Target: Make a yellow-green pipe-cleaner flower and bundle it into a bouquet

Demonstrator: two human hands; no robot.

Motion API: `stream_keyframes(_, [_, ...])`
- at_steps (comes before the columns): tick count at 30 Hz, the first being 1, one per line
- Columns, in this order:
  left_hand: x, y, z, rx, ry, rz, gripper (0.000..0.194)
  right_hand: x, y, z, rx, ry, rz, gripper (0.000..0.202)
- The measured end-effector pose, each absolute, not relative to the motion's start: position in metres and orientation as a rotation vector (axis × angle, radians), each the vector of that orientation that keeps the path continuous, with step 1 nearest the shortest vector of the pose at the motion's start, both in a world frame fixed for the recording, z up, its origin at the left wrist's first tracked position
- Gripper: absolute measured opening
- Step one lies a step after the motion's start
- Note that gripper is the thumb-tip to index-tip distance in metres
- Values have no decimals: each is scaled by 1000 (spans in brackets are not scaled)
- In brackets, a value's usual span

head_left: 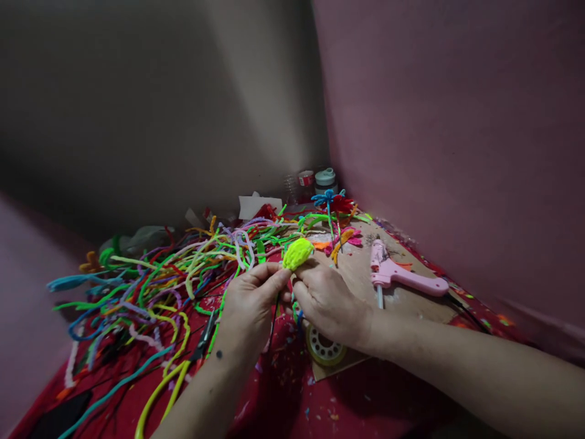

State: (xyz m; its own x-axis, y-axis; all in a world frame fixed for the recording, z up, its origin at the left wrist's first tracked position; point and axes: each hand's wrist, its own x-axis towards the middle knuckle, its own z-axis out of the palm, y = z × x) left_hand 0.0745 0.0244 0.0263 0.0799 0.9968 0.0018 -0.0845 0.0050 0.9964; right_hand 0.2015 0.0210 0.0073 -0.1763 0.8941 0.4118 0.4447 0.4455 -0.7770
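Looking down through the head view, I've got both hands meeting in the middle of the frame, pinched on a little yellow-green pipe-cleaner bundle (297, 253). The left hand (249, 302) has thumb and fingertips closed on its lower left end, and the right hand (326, 299) is closed just beside it on the lower right, knuckles up. The bundle pokes up and away from the fingers, long axis tilted toward upper right, so it sits just beyond both hands, about equally near each. A thin dark stem seems to hang down from it between the hands, hard to be sure.

Underneath is a red worktop (365, 396) speckled with scraps. A big tangle of loose pipe cleaners (150, 286) spreads out to the left. To the right, a pink glue gun (402, 277) lies on a cardboard sheet (411, 305), well apart from the hands. A tape roll (323, 349) sits right below the right hand. Finished pipe-cleaner flowers (333, 204) and a couple of jars (320, 180) are back in the corner, pink walls all round.
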Motion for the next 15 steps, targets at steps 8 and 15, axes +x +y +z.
stream_keyframes(8, [68,13,33,1351,1197,1243,9,203,27,11,-529,-1192,1395,25])
stream_keyframes(15, [69,2,37,1660,1408,1225,11,203,28,14,-459,-1030,1498,34])
